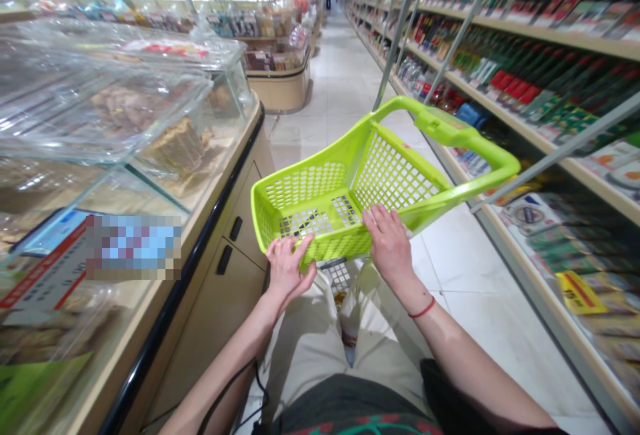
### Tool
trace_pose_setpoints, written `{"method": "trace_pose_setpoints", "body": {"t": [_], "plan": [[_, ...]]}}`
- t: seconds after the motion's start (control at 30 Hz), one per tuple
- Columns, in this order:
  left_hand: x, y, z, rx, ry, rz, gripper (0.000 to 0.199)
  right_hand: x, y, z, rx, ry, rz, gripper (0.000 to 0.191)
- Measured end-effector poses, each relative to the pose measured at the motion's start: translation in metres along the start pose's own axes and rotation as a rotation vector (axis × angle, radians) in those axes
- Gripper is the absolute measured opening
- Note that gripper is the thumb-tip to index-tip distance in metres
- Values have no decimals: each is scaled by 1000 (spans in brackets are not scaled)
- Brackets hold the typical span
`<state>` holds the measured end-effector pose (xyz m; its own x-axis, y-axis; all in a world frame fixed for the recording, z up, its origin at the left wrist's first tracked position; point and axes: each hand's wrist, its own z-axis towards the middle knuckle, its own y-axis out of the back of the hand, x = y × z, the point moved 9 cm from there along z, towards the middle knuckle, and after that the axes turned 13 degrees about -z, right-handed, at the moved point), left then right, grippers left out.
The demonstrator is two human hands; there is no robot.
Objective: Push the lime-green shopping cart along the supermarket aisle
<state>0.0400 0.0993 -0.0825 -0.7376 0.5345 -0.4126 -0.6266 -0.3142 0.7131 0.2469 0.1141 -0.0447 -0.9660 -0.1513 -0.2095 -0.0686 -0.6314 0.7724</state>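
The person's left hand [289, 268] and right hand [387, 245] both hold the near rim of a lime-green plastic mesh shopping basket [393, 178], fingers curled over its edge, though how firm the grip is seems hard to judge from this angle. The basket hangs just above the person's beige clothing [310, 348], its long handle [450, 127] angled up the aisle. A glass deli display case [115, 122] stands to the left; tall shelves of bottled goods [545, 42] line the right.
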Motion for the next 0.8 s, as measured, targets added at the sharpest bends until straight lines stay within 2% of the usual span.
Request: {"method": "trace_pose_setpoints", "body": {"t": [0.13, 0.3, 0.4, 0.5, 0.7, 0.8], "plan": [[2, -2, -1, 26, 22, 5, 53, -2, 3, 1, -14, 42, 11, 51], [1, -2, -1, 39, 36, 3, 53, -37, 5, 4, 5, 1, -16, 53], [-1, -2, -1, 39, 35, -5, 54, -46, 4, 3, -6, -23, -18, 54], [-2, -3, 0, 46, 43, -11, 55, -34, 2, 3, -13, -18, -14, 54], [-4, -4, 0, 59, 47, -17, 56, 14, -1, 3, 3, 37, 35, 53], [-3, -3, 0, 66, 46, -14, 56, 24, 2, 3, -14, 62, 34, 53]]}}
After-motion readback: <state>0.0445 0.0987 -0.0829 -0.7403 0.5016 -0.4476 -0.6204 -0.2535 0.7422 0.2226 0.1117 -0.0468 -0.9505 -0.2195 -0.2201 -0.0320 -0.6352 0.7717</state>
